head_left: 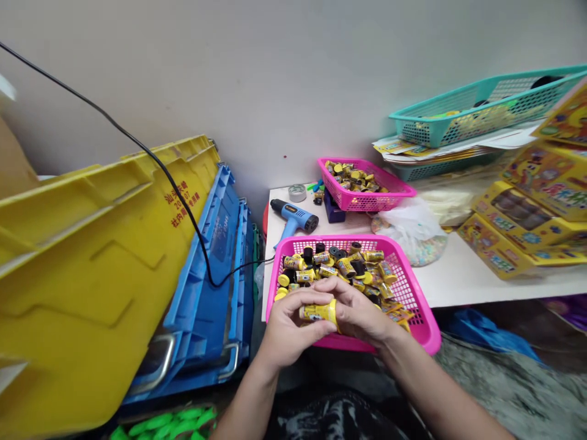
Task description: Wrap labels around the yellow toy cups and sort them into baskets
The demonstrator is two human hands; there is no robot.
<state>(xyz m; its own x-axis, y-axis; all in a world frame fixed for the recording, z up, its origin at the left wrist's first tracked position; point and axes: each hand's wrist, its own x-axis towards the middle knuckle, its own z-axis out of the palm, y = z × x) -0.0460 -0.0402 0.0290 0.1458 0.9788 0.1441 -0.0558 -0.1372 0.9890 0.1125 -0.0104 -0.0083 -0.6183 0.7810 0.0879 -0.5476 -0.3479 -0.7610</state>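
Over the front of a pink basket (428, 327), my left hand (287, 327) is closed around a small yellow labelled tube (316, 312) with a yellow cap. The tube lies roughly sideways between both hands. My right hand (360, 308) grips the same tube at its capped right end, its fingertips meeting those of the left. Beneath and behind the hands, the basket holds many similar yellow tubes (346, 267), some with black ends showing and some with yellow caps. Part of the capped end is hidden by my right fingers.
Behind the basket lie a blue heat gun (296, 217), a tape roll (297, 193) and a second pink basket (367, 200) of tubes. Printed boxes (513, 214), a plastic bag (413, 229) and a teal basket (415, 131) are right. Yellow and blue crates (202, 244) stand left; a black cord (169, 177) hangs across.
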